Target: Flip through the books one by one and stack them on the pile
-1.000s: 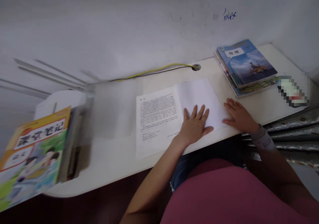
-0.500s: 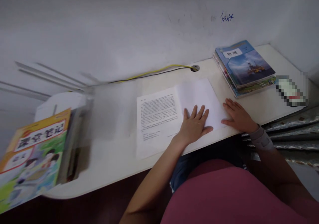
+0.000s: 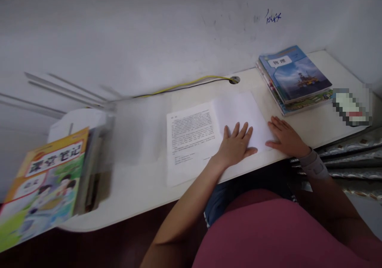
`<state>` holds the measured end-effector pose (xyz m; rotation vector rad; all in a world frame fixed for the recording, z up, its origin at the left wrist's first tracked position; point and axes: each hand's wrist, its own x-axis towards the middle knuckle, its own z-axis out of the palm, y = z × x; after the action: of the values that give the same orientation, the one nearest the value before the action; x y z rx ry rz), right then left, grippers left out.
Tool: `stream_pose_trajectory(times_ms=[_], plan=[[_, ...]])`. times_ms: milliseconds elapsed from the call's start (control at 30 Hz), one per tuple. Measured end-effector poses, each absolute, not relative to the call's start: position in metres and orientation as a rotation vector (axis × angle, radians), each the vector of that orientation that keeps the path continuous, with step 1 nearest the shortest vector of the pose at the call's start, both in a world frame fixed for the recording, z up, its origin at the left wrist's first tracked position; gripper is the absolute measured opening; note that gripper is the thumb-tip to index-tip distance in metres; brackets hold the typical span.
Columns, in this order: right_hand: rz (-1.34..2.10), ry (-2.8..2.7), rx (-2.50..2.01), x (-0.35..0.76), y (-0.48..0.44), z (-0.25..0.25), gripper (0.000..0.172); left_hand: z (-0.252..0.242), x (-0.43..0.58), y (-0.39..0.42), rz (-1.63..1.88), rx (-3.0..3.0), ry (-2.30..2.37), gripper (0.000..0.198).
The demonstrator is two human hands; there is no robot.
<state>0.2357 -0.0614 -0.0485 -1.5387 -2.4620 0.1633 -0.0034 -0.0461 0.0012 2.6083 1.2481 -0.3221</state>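
Observation:
An open book lies on the white desk, with printed text on its left page and a blank right page. Flat on the lower part of the blank page rests my left hand, fingers spread. My right hand is at the book's right edge, palm down with fingers stretched out; a grey band circles that wrist. Neither hand grips anything.
A stack of books topped by a blue textbook stands at the back right, beside a pixelated object. Far left is another stack under a colourful workbook. A yellow cable runs along the wall into a desk hole.
The whole view has shifted slightly. My left hand stays spread on the blank page and my right hand stays at the edge; the book remains open at the same pages.

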Motion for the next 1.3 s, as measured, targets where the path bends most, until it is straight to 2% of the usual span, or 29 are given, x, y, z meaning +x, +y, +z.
stream_pose_trajectory(times_ms=[667, 967, 1033, 1200, 1300], plan=[[0.149, -2.469, -1.519, 0.236, -0.061, -0.049, 0.083, 0.002, 0.001, -0.045, -0.354, 2.61, 1.25, 0.079], [0.163, -2.457, -1.508, 0.239, -0.059, -0.053, 0.077, -0.001, -0.009, -0.043, -0.154, 2.588, 1.164, 0.077], [0.153, -2.454, -1.498, 0.24, -0.059, -0.054, 0.076, 0.0, -0.024, -0.044, -0.016, 2.56, 1.249, 0.074], [0.113, -2.438, -1.446, 0.245, -0.06, -0.057, 0.074, -0.019, -0.1, -0.063, 0.212, 2.244, 1.921, 0.073], [0.046, -2.435, -1.467, 0.24, -0.066, -0.051, 0.064, -0.033, -0.148, -0.083, 0.326, 2.118, 2.083, 0.073]])
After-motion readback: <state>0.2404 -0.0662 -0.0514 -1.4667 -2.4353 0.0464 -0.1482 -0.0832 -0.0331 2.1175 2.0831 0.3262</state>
